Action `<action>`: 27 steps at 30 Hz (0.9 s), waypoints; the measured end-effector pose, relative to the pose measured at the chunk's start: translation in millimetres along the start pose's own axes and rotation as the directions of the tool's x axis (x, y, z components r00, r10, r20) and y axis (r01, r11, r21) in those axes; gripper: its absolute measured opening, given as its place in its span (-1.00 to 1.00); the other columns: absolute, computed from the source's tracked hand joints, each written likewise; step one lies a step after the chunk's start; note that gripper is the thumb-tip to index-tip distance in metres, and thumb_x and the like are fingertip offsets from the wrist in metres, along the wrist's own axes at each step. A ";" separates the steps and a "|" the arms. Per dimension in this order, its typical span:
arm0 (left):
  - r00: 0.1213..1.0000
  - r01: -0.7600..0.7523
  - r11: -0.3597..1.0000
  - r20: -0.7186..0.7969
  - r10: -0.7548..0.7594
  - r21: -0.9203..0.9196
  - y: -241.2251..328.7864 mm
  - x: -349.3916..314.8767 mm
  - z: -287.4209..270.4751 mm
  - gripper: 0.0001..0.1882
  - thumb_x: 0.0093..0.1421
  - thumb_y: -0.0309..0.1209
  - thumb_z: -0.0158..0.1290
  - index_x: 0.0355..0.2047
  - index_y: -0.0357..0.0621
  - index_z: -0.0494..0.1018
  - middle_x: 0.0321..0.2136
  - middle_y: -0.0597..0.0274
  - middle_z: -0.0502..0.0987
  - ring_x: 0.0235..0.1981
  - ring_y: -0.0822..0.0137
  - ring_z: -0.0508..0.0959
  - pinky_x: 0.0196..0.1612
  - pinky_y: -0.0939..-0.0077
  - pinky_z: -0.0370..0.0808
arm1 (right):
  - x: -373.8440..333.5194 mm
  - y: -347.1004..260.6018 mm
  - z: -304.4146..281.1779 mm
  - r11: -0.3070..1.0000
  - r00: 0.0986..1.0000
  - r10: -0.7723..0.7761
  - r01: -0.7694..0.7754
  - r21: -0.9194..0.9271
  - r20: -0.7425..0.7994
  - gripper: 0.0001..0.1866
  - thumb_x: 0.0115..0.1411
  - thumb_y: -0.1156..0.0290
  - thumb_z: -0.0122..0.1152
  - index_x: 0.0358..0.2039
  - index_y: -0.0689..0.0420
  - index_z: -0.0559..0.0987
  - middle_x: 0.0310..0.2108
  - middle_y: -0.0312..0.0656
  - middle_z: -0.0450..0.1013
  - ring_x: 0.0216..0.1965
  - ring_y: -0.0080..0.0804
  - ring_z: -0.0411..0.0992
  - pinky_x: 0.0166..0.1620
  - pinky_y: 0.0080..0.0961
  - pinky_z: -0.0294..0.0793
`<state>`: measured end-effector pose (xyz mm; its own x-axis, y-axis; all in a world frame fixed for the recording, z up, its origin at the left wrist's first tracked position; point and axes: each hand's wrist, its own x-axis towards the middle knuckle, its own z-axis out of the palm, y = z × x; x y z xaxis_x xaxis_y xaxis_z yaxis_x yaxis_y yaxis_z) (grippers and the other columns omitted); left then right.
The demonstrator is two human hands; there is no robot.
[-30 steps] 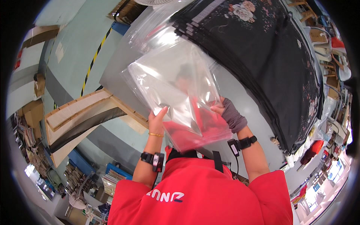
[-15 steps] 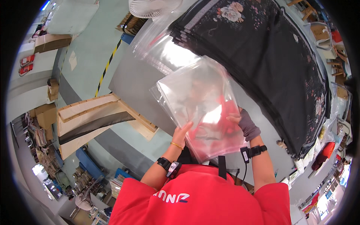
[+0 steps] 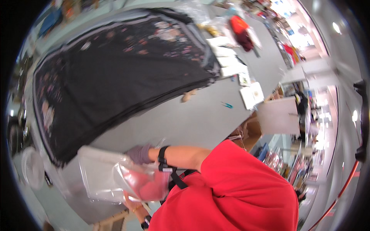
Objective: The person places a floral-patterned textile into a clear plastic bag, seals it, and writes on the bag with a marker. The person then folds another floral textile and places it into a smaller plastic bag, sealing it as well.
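Observation:
A flat stack of transparent plastic bags (image 3: pixel 102 178) is held in front of my body, over the near left part of the table. My left hand (image 3: pixel 130 202) grips its near edge, the thumb lying on top. At the opposite edge is my right hand (image 3: pixel 139 154), in a grey fingerless glove and closed on the bags; motion smears its fingers. Red from my shirt shows in the shiny plastic. Beyond the bags lies a large pile of black cloth (image 3: pixel 115 73) with flower prints and a pale border, untouched by either hand.
The grey table (image 3: pixel 181 119) bears a small teal tool (image 3: pixel 227 105), probably snips, and white papers (image 3: pixel 252 95) at its right. Farther back lies a red and dark bundle (image 3: pixel 241 30). A white fan (image 3: pixel 32 167) stands at left, an open cardboard box (image 3: pixel 250 131) at right.
My view has swung to the right, so the cloth, fan and bags appear farther left and the table's right end shows. Both hands still hold the bags.

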<state>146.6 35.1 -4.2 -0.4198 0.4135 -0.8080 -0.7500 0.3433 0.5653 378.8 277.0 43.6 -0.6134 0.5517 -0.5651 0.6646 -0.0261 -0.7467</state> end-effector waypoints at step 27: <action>0.799 -0.562 0.100 0.507 0.324 0.821 -79.8 -186.8 214.2 -0.72 0.25 -0.39 0.07 -0.05 -0.04 0.59 -0.41 0.18 0.60 -0.45 0.06 0.61 -0.38 0.16 0.51 | -318.3 143.1 -107.6 0.667 0.973 -0.033 0.191 0.720 -0.228 -0.75 0.36 0.40 0.18 -0.08 0.27 0.65 -0.41 -0.20 0.62 -0.42 -0.47 0.59 -0.38 -0.45 0.55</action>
<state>394.3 111.1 137.2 -0.3194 0.8691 -0.3776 0.5807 0.4944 0.6468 715.1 187.3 154.4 -0.5215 0.7279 -0.4452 0.0191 -0.5117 -0.8590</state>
